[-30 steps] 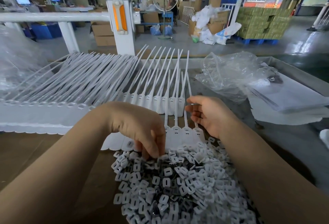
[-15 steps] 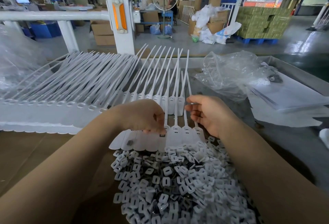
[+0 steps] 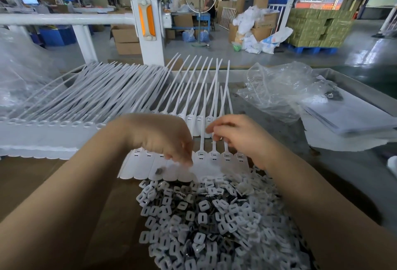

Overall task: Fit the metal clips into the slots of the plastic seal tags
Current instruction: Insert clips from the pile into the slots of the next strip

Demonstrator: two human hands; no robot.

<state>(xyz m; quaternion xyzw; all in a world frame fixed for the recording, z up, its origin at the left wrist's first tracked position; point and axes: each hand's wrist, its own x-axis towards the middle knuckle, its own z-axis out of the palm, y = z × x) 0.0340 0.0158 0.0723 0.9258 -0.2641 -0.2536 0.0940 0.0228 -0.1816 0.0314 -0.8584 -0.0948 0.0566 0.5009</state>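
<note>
Our left hand (image 3: 165,138) fingertips pinched together over tag row (image 3: 210,160), can't tell if clip's in there. Right hand (image 3: 240,138) pinching tag strap (image 3: 214,119). One loose clip (image 3: 159,171) sitting on tags, clip pile (image 3: 214,222) just below.

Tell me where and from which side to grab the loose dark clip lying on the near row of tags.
Pinch the loose clip by its two outer edges, coming straight down from above. It lies flat on the tag bodies, so nothing offers a grip underneath, and it sits apart from the clip pile. The left hand hovers closest, just to its right; come in from the open left side.
</note>
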